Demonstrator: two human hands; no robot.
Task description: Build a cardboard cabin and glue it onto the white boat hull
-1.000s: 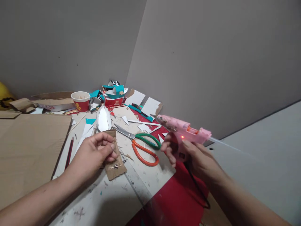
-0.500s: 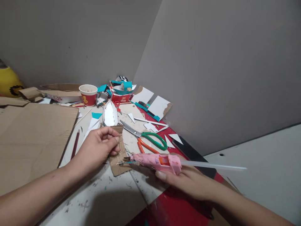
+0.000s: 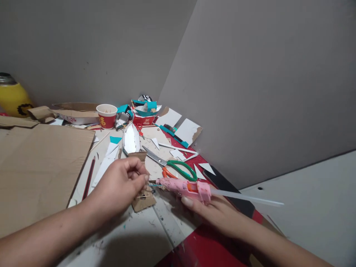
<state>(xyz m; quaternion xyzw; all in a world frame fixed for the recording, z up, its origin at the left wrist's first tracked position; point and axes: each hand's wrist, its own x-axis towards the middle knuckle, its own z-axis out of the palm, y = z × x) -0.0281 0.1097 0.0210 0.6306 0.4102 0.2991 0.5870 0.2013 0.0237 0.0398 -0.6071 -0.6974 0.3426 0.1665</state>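
Glue gun (image 3: 182,186), pink, lies level in the right hand (image 3: 214,215) at the near centre of the table (image 3: 133,241). The hand grips it from below, apparently to steady the barrel low over the work. Its nozzle points left and stops just beside the fingertips of the left hand (image 3: 121,185). A clear glue stick (image 3: 247,198) juts from the rear, out to the right.

The left hand is closed in a pinch over a small cardboard piece (image 3: 143,201) and holds it against the table, seemingly so that it does not shift under the nozzle. Whether a thin sliver also sits in the pinch is too small to tell.

Just beyond the gun lie scissors (image 3: 178,167) with green and orange handles, near either hand. Right of them are white paper triangles (image 3: 207,167) and a dark flat slab (image 3: 228,185), beside a red sheet (image 3: 211,241).

To the left, a red pencil (image 3: 89,177) lies along the edge of a large cardboard sheet (image 3: 41,163). Farther off, a red paper cup (image 3: 106,115) and a heap of teal and red offcuts (image 3: 141,109) sit in the corner of the grey walls (image 3: 250,74), apart from the spot under the hands. A yellow container (image 3: 12,98) stands at the far left.
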